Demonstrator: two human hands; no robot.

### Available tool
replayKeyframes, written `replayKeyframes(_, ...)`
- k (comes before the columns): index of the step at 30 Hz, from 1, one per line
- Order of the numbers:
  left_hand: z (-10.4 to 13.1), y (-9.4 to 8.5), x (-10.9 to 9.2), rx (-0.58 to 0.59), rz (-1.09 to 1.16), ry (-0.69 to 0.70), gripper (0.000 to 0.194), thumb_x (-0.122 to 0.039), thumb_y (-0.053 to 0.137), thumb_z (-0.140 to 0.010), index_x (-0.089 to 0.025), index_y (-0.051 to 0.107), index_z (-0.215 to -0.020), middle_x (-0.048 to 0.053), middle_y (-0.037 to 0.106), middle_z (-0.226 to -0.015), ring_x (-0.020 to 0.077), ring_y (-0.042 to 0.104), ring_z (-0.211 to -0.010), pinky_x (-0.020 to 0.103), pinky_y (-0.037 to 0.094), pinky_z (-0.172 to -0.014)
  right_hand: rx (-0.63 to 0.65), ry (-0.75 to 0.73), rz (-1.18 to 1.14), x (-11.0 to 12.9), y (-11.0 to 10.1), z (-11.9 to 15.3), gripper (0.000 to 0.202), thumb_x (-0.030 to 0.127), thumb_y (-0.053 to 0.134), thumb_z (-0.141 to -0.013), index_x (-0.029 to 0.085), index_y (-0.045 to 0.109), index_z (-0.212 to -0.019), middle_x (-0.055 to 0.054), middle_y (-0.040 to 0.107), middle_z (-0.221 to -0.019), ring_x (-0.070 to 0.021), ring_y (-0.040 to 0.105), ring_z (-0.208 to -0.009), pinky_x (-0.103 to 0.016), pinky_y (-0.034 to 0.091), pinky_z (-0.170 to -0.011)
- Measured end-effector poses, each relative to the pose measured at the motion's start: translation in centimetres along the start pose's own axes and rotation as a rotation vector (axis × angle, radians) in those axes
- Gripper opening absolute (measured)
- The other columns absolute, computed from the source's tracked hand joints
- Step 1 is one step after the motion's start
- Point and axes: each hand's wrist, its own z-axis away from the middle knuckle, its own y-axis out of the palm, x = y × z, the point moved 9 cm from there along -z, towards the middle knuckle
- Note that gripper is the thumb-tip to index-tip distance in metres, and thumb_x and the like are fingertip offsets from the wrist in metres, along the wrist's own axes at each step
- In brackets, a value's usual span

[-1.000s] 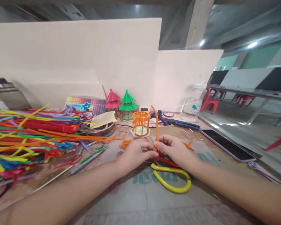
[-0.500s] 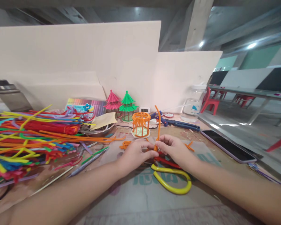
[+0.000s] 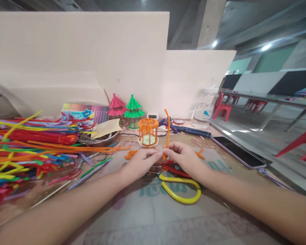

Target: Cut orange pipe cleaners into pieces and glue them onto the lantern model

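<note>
An orange pipe cleaner [image 3: 167, 131] stands upright between my hands, its top bent slightly left. My right hand [image 3: 182, 158] pinches it low down between thumb and fingers. My left hand [image 3: 142, 162] is closed in a pinch at its lower end, where the fingertips hide the detail. Below my hands lie scissors with yellow and red loop handles [image 3: 182, 200], partly covered by my right hand. Short orange pieces [image 3: 131, 154] lie beyond my left hand, and more orange pieces [image 3: 200, 153] beyond my right. An orange cage-like pipe cleaner model [image 3: 148, 131] stands behind them.
Bundles of coloured pipe cleaners [image 3: 33, 146] fill the left side, beside a metal bowl [image 3: 109, 140]. Pink [image 3: 116, 106] and green [image 3: 133, 108] tower models stand at the back. A glue gun [image 3: 172, 126], dark-blue-handled tool [image 3: 193, 131], clear jug [image 3: 203, 110] and phone [image 3: 238, 152] are right.
The whole view has shifted slightly, so things sit further left and higher. My left fingertips have drawn back a little from across the pipe cleaner's lower end. My right hand keeps its pinch.
</note>
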Motion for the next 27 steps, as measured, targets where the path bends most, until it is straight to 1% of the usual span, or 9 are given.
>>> replayKeyframes(3, -0.1, 0.5, 0.5, 0.030, 0.034, -0.004, 0.035, -0.045, 0.057, -0.085, -0.013, 0.070, -0.085, 0.002, 0.066, -0.076, 0.0128, 0.056, -0.068, 0.022, 0.044, -0.062, -0.004, 0.006, 0.038, 0.1, 0.0, 0.0, 0.030, 0.046, 0.067, -0.075, 0.018, 0.057, -0.075, 0.004, 0.057, -0.068, -0.0103, 0.051, -0.060, -0.025, 0.041, -0.059)
replayKeyframes(7, -0.3, 0.5, 0.9, 0.006, 0.059, -0.012, 0.029, -0.040, 0.064, -0.082, -0.015, 0.073, -0.093, 0.005, 0.074, -0.091, 0.0159, 0.065, -0.079, 0.024, 0.050, -0.071, 0.006, -0.002, 0.083, 0.5, 0.1, 0.2, 0.028, 0.044, 0.065, -0.077, 0.017, 0.057, -0.077, 0.003, 0.058, -0.070, -0.0111, 0.052, -0.063, -0.025, 0.042, -0.061)
replayKeyframes(12, 0.0, 0.3, 1.2, -0.035, 0.044, -0.063, 0.029, -0.038, 0.065, -0.080, -0.013, 0.074, -0.091, 0.006, 0.074, -0.083, 0.0159, 0.065, -0.072, 0.025, 0.050, -0.067, 0.009, -0.039, 0.171, 0.9, 0.3, 0.4, 0.026, 0.042, 0.063, -0.079, 0.018, 0.056, -0.076, 0.003, 0.057, -0.069, -0.0113, 0.051, -0.062, -0.025, 0.040, -0.059)
replayKeyframes(16, 0.2, -0.2, 0.6, -0.054, 0.009, -0.042, 0.032, -0.040, 0.062, -0.082, -0.011, 0.073, -0.087, 0.004, 0.071, -0.074, 0.0134, 0.060, -0.064, 0.023, 0.045, -0.059, 0.040, -0.115, 0.225, 1.7, 0.7, 0.5, 0.022, 0.040, 0.058, -0.085, 0.019, 0.054, -0.079, 0.002, 0.057, -0.071, -0.0122, 0.052, -0.064, -0.025, 0.041, -0.060)
replayKeyframes(19, 0.1, -1.1, -0.5, -0.070, -0.069, -0.033, 0.031, -0.040, 0.062, -0.081, -0.011, 0.074, -0.081, 0.003, 0.070, -0.070, 0.0126, 0.059, -0.060, 0.021, 0.042, -0.056, 0.155, -0.160, 0.376, 3.0, 0.8, 0.8, 0.017, 0.037, 0.057, -0.087, 0.021, 0.056, -0.094, 0.000, 0.063, -0.080, -0.0147, 0.057, -0.070, -0.027, 0.043, -0.065)
replayKeyframes(21, 0.0, -2.2, -1.6, -0.107, -0.143, -0.015, 0.027, -0.037, 0.062, -0.081, -0.013, 0.075, -0.080, 0.003, 0.073, -0.075, 0.0146, 0.063, -0.067, 0.022, 0.045, -0.062, 0.291, -0.165, 0.594, 3.9, 0.9, 1.5, 0.025, 0.038, 0.062, -0.085, 0.023, 0.057, -0.105, -0.001, 0.066, -0.086, -0.0172, 0.060, -0.075, -0.028, 0.043, -0.067)
replayKeyframes(24, -0.1, -3.7, -3.3, -0.141, -0.215, 0.037, 0.026, -0.037, 0.061, -0.083, -0.016, 0.075, -0.080, 0.002, 0.075, -0.080, 0.0158, 0.066, -0.076, 0.023, 0.047, -0.071, 0.485, -0.162, 0.915, 4.7, 0.9, 3.1, 0.043, 0.040, 0.072, -0.076, 0.027, 0.060, -0.115, -0.003, 0.067, -0.101, -0.0213, 0.061, -0.085, -0.029, 0.041, -0.069)
replayKeyframes(25, -0.1, -4.1, -3.8, -0.152, -0.242, 0.061, 0.026, -0.038, 0.060, -0.083, -0.017, 0.076, -0.080, 0.002, 0.075, -0.080, 0.0158, 0.066, -0.077, 0.023, 0.047, -0.072, 0.538, -0.161, 0.989, 4.8, 1.0, 3.7, 0.046, 0.038, 0.074, -0.074, 0.029, 0.060, -0.117, -0.003, 0.065, -0.105, -0.0223, 0.061, -0.088, -0.029, 0.040, -0.070)
replayKeyframes(27, 0.0, -4.8, -4.7, -0.162, -0.286, 0.103, 0.027, -0.039, 0.060, -0.084, -0.018, 0.076, -0.080, 0.001, 0.075, -0.080, 0.0157, 0.066, -0.079, 0.023, 0.047, -0.074, 0.607, -0.167, 1.071, 4.6, 1.5, 4.5, 0.045, 0.029, 0.070, -0.076, 0.030, 0.060, -0.121, -0.004, 0.063, -0.108, -0.0223, 0.060, -0.089, -0.028, 0.040, -0.070)
